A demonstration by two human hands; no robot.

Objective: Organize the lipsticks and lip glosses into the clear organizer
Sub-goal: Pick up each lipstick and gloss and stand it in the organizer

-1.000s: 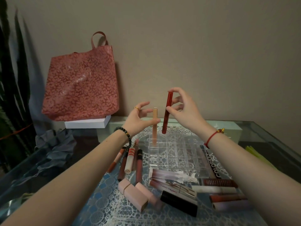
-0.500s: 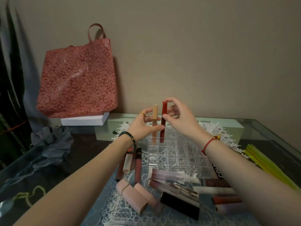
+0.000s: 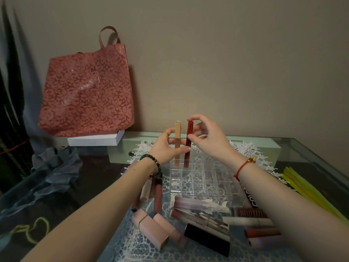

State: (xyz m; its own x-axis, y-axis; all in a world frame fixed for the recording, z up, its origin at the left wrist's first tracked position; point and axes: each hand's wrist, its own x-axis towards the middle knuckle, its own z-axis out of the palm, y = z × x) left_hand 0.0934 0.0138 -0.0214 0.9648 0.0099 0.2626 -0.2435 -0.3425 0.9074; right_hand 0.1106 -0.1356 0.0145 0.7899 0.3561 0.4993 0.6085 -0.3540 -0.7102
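Observation:
A clear organizer point(image 3: 205, 178) with several compartments stands on a lace mat. Two tubes stand upright side by side in its back-left slots: a beige lip gloss point(image 3: 177, 142) and a dark red lip gloss point(image 3: 188, 143). My left hand point(image 3: 166, 148) holds the beige tube between thumb and fingers. My right hand point(image 3: 209, 138) pinches the red tube near its top. Several more lipsticks and glosses lie loose in front: pink lipstick tubes point(image 3: 151, 228), a black lipstick point(image 3: 206, 240), slim glosses point(image 3: 158, 193).
A red floral tote bag point(image 3: 86, 91) leans on the wall atop a white box point(image 3: 95, 140). Grey crumpled cloth point(image 3: 54, 167) lies left. Yellow sticks point(image 3: 309, 191) lie at the right on the glass table point(image 3: 321, 159). A pale long box point(image 3: 255, 146) sits behind the organizer.
My right hand lowered the red gloss from above into the slot next to the beige one. My left hand stayed on the beige tube.

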